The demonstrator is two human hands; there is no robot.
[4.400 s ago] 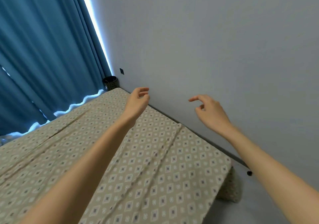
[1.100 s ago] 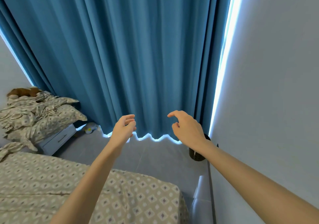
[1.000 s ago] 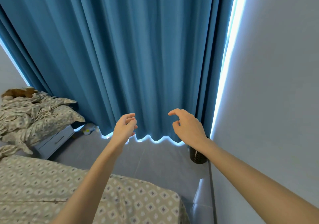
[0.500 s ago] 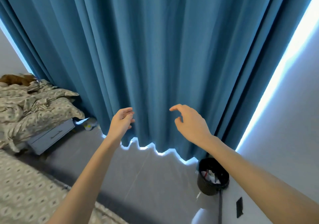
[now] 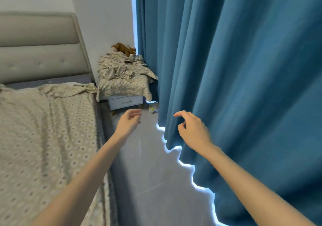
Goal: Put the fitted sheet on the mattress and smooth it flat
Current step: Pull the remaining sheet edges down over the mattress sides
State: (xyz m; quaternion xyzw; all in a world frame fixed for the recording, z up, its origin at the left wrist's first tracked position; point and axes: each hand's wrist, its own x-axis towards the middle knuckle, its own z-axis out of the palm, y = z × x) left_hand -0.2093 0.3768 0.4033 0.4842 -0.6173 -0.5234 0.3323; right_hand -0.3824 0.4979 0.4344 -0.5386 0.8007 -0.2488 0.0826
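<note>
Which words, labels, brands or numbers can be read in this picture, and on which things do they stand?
No text can be read.
The fitted sheet and the piled bedding show only a repeated pattern, no letters.
The curtain, headboard and drawer front are plain.
The small object on the floor is too blurred to tell whether it bears print.

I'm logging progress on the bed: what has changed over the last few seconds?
The person turned from the wall-side corner, past the blue pleated curtain, toward the beige padded headboard; there the patterned beige fitted sheet lies bunched. Nothing was gripped or released. Left hand and right hand stay raised, open and empty.
</note>
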